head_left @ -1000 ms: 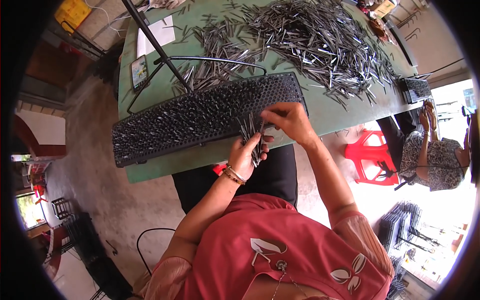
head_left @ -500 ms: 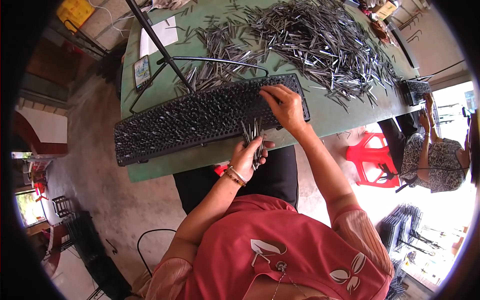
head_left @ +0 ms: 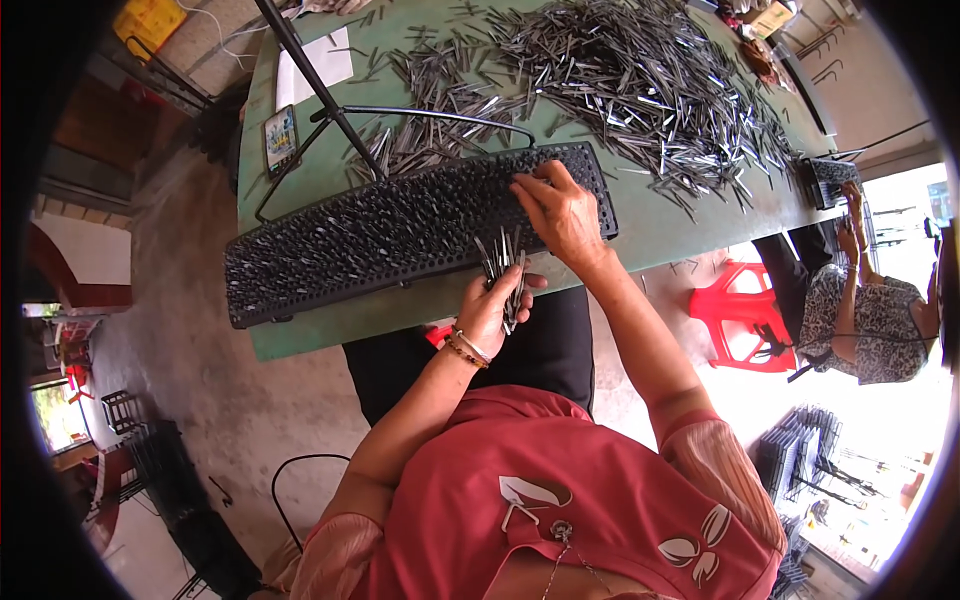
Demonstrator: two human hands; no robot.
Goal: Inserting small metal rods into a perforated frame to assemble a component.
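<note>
The left hand [head_left: 492,305] grips a bundle of rods [head_left: 503,272] at the table's near edge while the right hand [head_left: 558,208], fingers loose, rests on the rack [head_left: 400,230]; each rod probably seats best fed upright.

Small rectangular card with a colourful printed face [head_left: 281,139], far left of the green table; white rectangular paper sheet [head_left: 314,66] just beyond it; yellow box [head_left: 150,22] off-table, upper left.
</note>
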